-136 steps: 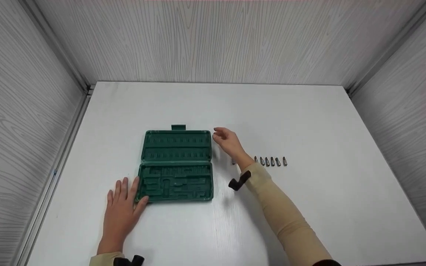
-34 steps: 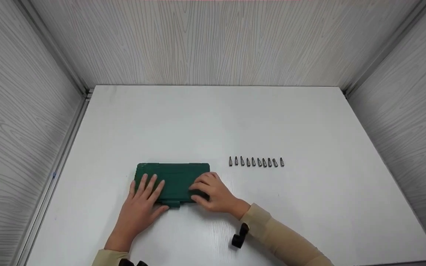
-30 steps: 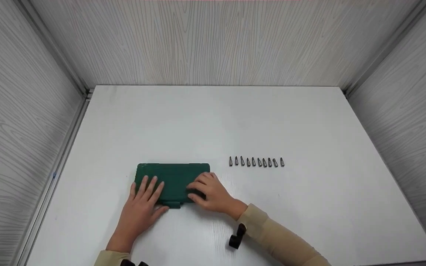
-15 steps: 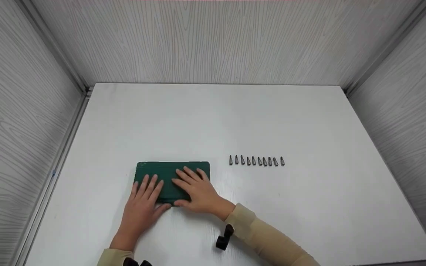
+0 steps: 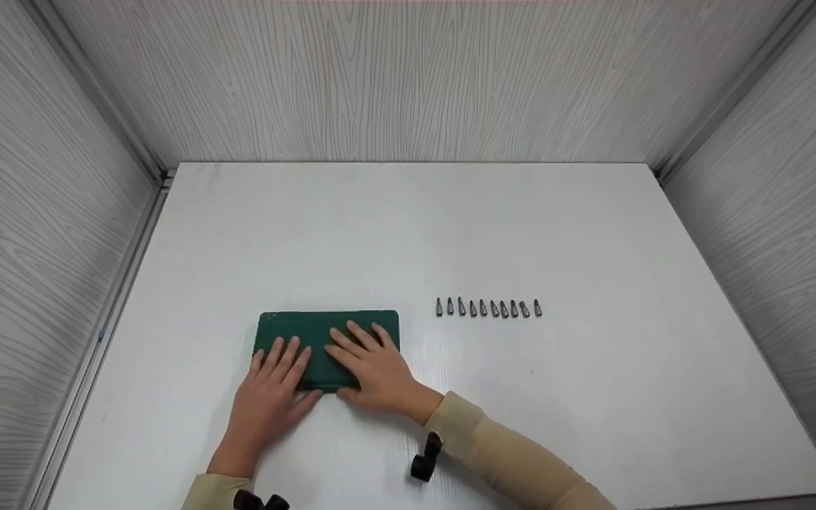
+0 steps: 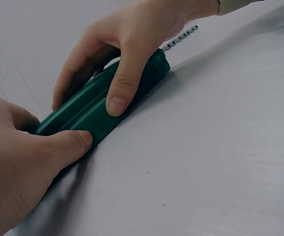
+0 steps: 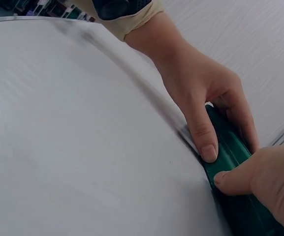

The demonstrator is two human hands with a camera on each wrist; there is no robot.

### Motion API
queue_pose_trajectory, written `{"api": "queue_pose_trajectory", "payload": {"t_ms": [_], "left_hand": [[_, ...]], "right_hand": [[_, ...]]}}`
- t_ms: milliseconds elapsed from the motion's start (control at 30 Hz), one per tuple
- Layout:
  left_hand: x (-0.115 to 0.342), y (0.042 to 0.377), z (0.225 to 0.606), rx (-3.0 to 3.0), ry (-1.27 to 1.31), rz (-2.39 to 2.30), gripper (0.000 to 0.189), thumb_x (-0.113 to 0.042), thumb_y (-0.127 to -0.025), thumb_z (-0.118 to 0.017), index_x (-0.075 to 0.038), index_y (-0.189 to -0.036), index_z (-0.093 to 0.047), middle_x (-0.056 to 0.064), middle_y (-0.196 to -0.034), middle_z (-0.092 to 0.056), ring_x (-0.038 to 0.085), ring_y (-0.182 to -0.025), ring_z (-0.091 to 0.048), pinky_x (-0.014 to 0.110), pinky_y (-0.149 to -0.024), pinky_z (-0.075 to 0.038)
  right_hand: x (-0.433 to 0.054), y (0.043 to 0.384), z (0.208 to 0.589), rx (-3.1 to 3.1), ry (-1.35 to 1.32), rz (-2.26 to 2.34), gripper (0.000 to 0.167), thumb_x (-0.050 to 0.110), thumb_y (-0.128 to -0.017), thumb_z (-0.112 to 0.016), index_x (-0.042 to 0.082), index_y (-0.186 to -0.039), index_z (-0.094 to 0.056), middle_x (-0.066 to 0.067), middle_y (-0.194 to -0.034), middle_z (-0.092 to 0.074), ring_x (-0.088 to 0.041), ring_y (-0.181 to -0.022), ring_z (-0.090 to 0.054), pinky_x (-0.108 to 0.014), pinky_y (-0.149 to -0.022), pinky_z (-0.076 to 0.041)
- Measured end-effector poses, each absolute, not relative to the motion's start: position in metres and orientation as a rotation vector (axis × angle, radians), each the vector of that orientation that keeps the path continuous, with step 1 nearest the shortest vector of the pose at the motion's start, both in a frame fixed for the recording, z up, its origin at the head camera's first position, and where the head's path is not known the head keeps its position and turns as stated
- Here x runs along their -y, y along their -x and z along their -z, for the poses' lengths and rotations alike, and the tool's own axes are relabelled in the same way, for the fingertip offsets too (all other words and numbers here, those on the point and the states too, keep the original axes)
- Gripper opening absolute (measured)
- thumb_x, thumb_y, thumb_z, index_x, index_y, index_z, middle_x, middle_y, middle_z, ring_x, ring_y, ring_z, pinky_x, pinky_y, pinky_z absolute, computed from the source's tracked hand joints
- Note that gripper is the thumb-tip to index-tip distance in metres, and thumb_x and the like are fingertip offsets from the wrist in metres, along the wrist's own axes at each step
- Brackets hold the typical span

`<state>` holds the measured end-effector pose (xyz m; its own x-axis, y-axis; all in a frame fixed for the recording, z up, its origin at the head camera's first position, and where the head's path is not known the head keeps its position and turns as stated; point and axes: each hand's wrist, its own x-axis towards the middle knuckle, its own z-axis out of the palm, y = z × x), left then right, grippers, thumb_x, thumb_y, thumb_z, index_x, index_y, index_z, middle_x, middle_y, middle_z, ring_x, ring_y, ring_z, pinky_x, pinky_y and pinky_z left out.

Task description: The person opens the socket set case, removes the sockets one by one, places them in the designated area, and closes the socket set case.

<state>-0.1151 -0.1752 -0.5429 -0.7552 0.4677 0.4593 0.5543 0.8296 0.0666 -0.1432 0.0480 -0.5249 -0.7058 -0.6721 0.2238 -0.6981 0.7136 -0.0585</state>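
A green plastic tool case (image 5: pixel 319 365) lies closed on the white table. My left hand (image 5: pixel 265 400) rests on the left part of its lid, fingers spread and straight, with the thumb on the front edge. The right part of the lid is under my right hand (image 5: pixel 382 375), whose fingers are also extended flat. In the left wrist view both thumbs press the front side of the case (image 6: pixel 85 115). The latch is hidden by the hands. Right of the case, several small metal screwdriver bits (image 5: pixel 483 307) lie in a neat row, touched by neither hand.
The white tabletop (image 5: pixel 592 397) is bordered by wood-grain panels (image 5: pixel 408 85) at the back and both sides. A dark wrist camera (image 5: pixel 425 457) sits on the right sleeve. Dark clutter (image 7: pixel 48 9) shows beyond the table edge.
The case stood open at first and is now closed. My left hand has moved onto the lid. The right hand, lately curled at the front right, has flattened onto the lid; the latch went from sight.
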Motion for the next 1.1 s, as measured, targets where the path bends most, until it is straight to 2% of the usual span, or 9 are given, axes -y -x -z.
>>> {"api": "queue_pose_trajectory", "payload": {"t_ms": [467,833,967,1100], "left_hand": [[0.175,0.1114,0.5442,2.461,0.752,0.246,0.07,-0.038,-0.069,-0.079,-0.002,-0.125,-0.059,0.021,-0.129,-0.053,0.041,-0.12,-0.047,0.06,-0.095,-0.035],[0.1758,0.1127,0.5461,2.403,0.743,0.22,0.065,-0.036,-0.068,-0.079,-0.001,-0.12,-0.062,0.021,-0.123,-0.057,0.042,-0.114,-0.051,0.062,-0.09,-0.038],[0.1758,0.1108,0.545,2.45,0.747,0.244,0.067,-0.038,-0.071,-0.077,-0.002,-0.124,-0.059,0.021,-0.128,-0.053,0.042,-0.119,-0.047,0.061,-0.094,-0.035],[0.1765,0.1068,0.5445,2.522,0.73,0.296,0.07,-0.047,-0.077,-0.07,-0.003,-0.129,-0.055,0.019,-0.135,-0.048,0.04,-0.126,-0.041,0.058,-0.099,-0.03]], "right_hand": [[-0.0424,0.1429,0.5262,2.669,-1.127,-0.085,0.063,0.054,-0.084,-0.059,0.028,-0.139,-0.044,0.001,-0.147,-0.035,-0.025,-0.136,-0.027,-0.049,-0.106,-0.026],[-0.0394,0.1444,0.5302,2.599,-1.134,-0.063,0.06,0.052,-0.085,-0.06,0.027,-0.138,-0.048,0.0,-0.144,-0.039,-0.025,-0.134,-0.032,-0.048,-0.104,-0.03],[-0.0415,0.1442,0.5269,2.647,-1.16,-0.124,0.061,0.052,-0.086,-0.058,0.025,-0.139,-0.045,-0.001,-0.146,-0.036,-0.025,-0.135,-0.029,-0.048,-0.106,-0.026],[-0.0455,0.1444,0.522,2.659,-1.218,-0.258,0.058,0.051,-0.089,-0.054,0.023,-0.139,-0.046,-0.002,-0.146,-0.036,-0.026,-0.135,-0.029,-0.05,-0.105,-0.026]]}}
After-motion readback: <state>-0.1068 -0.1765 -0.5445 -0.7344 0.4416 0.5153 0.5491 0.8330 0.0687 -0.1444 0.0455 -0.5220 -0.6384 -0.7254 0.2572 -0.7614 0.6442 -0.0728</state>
